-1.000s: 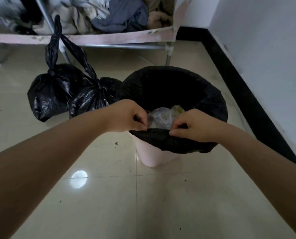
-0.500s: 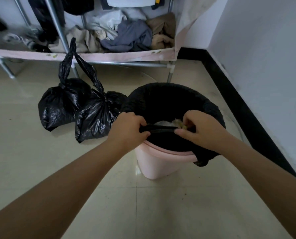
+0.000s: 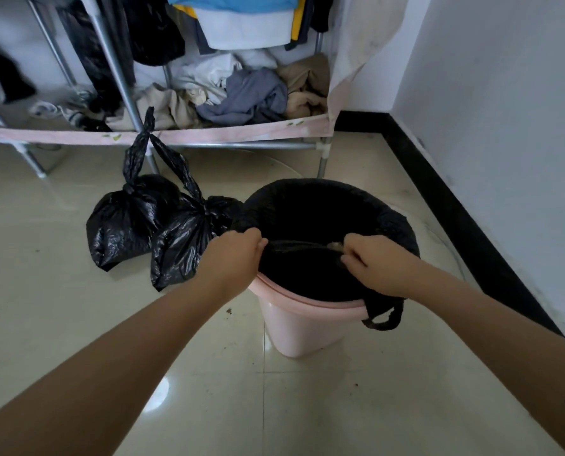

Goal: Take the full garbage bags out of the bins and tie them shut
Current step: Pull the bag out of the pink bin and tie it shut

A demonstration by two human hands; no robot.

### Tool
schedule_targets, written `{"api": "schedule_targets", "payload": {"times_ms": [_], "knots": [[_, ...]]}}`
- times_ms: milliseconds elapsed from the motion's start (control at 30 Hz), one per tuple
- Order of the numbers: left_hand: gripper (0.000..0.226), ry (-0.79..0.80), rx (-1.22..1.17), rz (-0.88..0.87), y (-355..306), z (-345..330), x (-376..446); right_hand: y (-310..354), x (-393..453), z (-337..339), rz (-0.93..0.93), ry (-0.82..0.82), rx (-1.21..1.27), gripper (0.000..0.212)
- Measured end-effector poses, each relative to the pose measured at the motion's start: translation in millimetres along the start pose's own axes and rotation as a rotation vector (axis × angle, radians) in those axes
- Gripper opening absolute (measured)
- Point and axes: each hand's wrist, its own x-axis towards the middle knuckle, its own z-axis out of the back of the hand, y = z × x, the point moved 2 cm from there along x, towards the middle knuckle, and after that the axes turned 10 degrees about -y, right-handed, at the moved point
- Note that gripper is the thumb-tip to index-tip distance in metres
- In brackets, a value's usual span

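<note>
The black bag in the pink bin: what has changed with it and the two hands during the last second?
Both hands, left hand and right hand, pulled the near edge of the black bag up off the pink bin, baring its near rim and hiding the rubbish. Their grip on the edge is unchanged. The two tied bags lie where they were.

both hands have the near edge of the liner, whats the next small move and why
Probably peel the far edge free next. The left hand and right hand grip the black bag's near edge, lifted off the pink bin, but its far side is wrapped over the rim, so it can't lift out yet.
</note>
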Motion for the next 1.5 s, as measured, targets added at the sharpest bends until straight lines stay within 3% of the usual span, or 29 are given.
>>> {"api": "schedule_targets", "payload": {"times_ms": [100, 167, 233, 300, 400, 467, 567, 667, 733, 833, 933, 1000, 1067, 1167, 1233, 1300, 1367, 1433, 1500], "knots": [[0.029, 0.142, -0.067, -0.08, 1, 3, 2, -8, 6, 7, -0.208, -0.245, 0.223, 0.023], [0.035, 0.242, -0.008, -0.172, 1, 9, 4, -12, 8, 7, -0.276, -0.204, 0.265, 0.028], [0.027, 0.166, 0.047, -0.207, 7, 15, 9, -15, 4, 9, -0.259, -0.148, 0.258, 0.027], [0.017, 0.043, 0.047, -0.159, 14, 19, 12, -19, -1, 14, -0.165, -0.103, 0.127, 0.028], [0.032, -0.031, 0.204, -0.115, 22, 19, 11, -32, -5, 22, 0.015, -0.129, -0.244, 0.036], [0.032, -0.089, 0.296, -0.001, 25, 21, 13, -44, -9, 31, 0.002, -0.185, -0.349, 0.043], [0.026, -0.086, 0.322, 0.262, 34, 27, 18, -73, -19, 46, -0.173, -0.152, -0.429, 0.037], [0.029, -0.068, 0.163, 0.467, 42, 29, 24, -96, -26, 49, -0.327, 0.096, -0.435, 0.017], [0.031, -0.038, -0.08, 0.491, 40, 28, 30, -106, -30, 49, -0.469, 0.285, -0.354, 0.031], [0.035, 0.014, -0.402, 0.496, 23, 34, 42, -115, -28, 53, -0.778, 0.397, -0.116, 0.047], [0.029, 0.061, -0.24, 0.394, 11, 40, 54, -118, -24, 64, -0.996, 0.396, -0.093, 0.063], [0.022, 0.044, -0.136, 0.353, 9, 43, 61, -120, -19, 68, -1.098, 0.311, 0.029, 0.064], [0.015, -0.055, -0.233, 0.423, 12, 46, 65, -119, -8, 74, -1.113, 0.143, 0.26, 0.056], [0.032, -0.324, -0.975, 0.743, 9, 52, 74, -116, 18, 89, -0.972, -0.142, 0.572, 0.042], [0.022, -0.438, -1.294, 0.84, 3, 55, 86, -109, 36, 101, -0.863, -0.383, 0.87, 0.034], [0.012, -0.333, -1.368, 0.952, -2, 52, 98, -101, 51, 112, -0.793, -0.559, 1.11, 0.01], [0.015, 0.023, -1.11, 1.013, -5, 48, 101, -94, 66, 122, -0.769, -0.564, 1.157, 0.015], [0.022, 0.357, -0.71, 0.913, -8, 51, 99, -90, 74, 124, -0.842, -0.376, 0.873, 0.025], [0.016, 0.449, -0.483, 0.813, -15, 59, 101, -89, 75, 120, -0.834, -0.078, 0.313, 0.037]]}}
